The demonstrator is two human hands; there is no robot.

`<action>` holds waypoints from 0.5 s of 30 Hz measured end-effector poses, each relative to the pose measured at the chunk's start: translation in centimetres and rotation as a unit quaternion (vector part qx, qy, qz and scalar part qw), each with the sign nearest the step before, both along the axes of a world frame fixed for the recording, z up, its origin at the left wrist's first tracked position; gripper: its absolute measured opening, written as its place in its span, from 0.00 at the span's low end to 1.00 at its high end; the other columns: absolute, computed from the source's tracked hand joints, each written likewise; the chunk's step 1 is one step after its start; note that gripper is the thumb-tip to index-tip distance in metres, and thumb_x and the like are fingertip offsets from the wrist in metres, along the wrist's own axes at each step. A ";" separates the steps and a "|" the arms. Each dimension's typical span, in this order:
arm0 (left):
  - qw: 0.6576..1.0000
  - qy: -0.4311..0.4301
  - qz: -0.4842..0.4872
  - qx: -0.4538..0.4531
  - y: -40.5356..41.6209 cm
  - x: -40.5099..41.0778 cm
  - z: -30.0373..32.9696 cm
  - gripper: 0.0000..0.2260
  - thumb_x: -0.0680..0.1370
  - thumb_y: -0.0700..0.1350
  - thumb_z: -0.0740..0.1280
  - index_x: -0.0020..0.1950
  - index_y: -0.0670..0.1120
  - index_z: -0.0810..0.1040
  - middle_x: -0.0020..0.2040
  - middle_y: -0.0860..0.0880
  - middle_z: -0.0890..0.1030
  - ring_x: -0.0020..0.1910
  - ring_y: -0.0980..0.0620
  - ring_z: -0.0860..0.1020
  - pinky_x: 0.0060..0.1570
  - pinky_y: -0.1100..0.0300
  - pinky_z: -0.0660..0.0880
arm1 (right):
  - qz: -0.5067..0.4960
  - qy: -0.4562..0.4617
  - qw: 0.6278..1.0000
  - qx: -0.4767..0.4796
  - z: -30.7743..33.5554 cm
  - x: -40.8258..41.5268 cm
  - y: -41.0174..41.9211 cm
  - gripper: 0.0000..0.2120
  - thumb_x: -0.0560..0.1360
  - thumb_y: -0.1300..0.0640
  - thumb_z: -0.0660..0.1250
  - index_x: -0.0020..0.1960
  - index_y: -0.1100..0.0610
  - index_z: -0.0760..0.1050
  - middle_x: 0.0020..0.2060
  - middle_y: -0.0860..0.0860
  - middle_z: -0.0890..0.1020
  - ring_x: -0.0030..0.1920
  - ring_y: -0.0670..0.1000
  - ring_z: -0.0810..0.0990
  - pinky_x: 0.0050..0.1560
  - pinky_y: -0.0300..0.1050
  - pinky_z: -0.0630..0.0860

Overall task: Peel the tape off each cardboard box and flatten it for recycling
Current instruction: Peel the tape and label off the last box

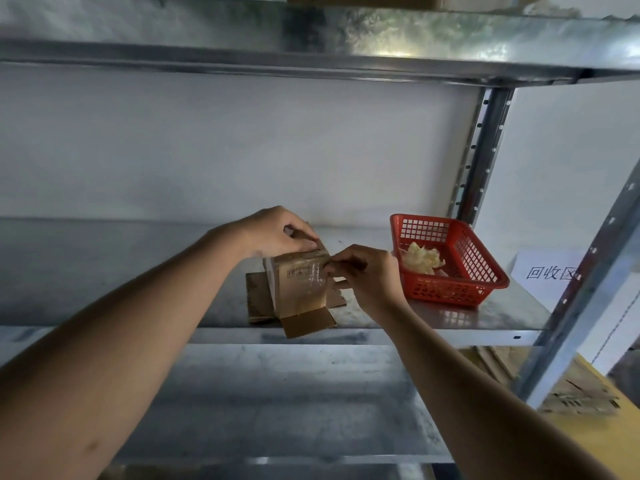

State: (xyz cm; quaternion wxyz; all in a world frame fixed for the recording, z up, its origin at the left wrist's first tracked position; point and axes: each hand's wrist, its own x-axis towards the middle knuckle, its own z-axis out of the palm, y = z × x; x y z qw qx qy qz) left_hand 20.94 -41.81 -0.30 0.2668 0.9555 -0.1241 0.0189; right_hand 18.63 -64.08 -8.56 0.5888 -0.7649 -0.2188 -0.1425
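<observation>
Left hand (277, 230): I grip the small brown cardboard box (299, 282) top.
Right hand (363, 271): I pinch clear tape (317, 275).
Red plastic basket (485, 271): at 3 o'clock.

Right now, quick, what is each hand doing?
Left hand: fingers curled over the top of the cardboard box, holding it steady.
Right hand: pinching the clear tape at the box's upper edge.
</observation>
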 end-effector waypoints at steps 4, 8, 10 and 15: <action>0.999 -0.007 -0.041 0.006 0.0 0.5 -0.3 0.09 0.79 0.54 0.73 0.58 0.63 0.85 0.41 0.81 0.75 0.45 0.81 0.72 0.42 0.70 0.63 | -0.033 -0.101 0.989 -0.103 0.9 -0.3 -0.2 0.06 0.77 0.68 0.72 0.47 0.59 0.85 0.39 0.50 0.88 0.40 0.48 0.88 0.40 0.48 0.86; 0.999 -0.009 -0.032 -0.007 0.1 0.5 -0.6 0.08 0.79 0.55 0.73 0.57 0.62 0.86 0.43 0.77 0.79 0.55 0.66 0.77 0.56 0.64 0.70 | -0.090 -0.278 0.884 -0.365 2.9 -0.4 -0.6 0.10 0.77 0.72 0.69 0.50 0.61 0.84 0.42 0.54 0.84 0.38 0.55 0.83 0.37 0.53 0.82; 0.999 -0.017 -0.043 -0.006 -0.1 0.3 -0.6 0.08 0.79 0.56 0.72 0.58 0.60 0.86 0.48 0.74 0.81 0.57 0.64 0.78 0.61 0.61 0.70 | -0.119 -0.293 0.860 -0.401 3.4 -0.7 -0.7 0.12 0.76 0.73 0.67 0.53 0.61 0.83 0.44 0.55 0.83 0.40 0.57 0.83 0.37 0.53 0.82; 0.997 -0.016 -0.063 0.051 -1.0 -0.5 -0.2 0.15 0.84 0.54 0.64 0.40 0.65 0.83 0.53 0.61 0.83 0.48 0.62 0.76 0.51 0.60 0.70 | -0.123 -0.323 0.886 -0.310 4.3 -2.3 -0.3 0.08 0.77 0.71 0.70 0.50 0.62 0.84 0.44 0.56 0.85 0.40 0.57 0.85 0.37 0.53 0.82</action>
